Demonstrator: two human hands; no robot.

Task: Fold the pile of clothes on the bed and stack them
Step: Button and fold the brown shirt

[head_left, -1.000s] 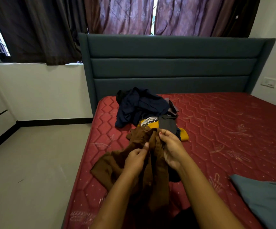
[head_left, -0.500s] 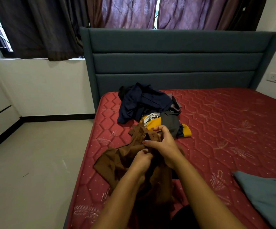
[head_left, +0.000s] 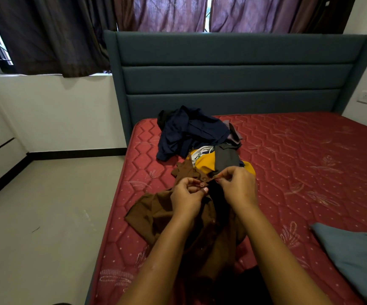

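Note:
A brown shirt [head_left: 154, 214] lies crumpled near the left edge of the red mattress [head_left: 299, 164], its lower part draped toward me. My left hand [head_left: 185, 199] pinches the shirt's front edge beside a brown button. My right hand [head_left: 238, 188] pinches the opposite front edge, close to the left hand. Behind them sits the pile of clothes: a navy garment [head_left: 189, 130], a yellow and white one [head_left: 204, 160] and a grey one [head_left: 225, 159].
A teal padded headboard [head_left: 233, 78] stands at the far end of the bed. A grey-blue cloth [head_left: 358, 258] lies at the mattress's near right. Bare floor [head_left: 46, 227] runs along the left side. Dark curtains hang over the windows behind.
Both hands have shifted along the brown shirt's front opening, and their fingers now pinch the two edges by a button. The view has tilted down slightly.

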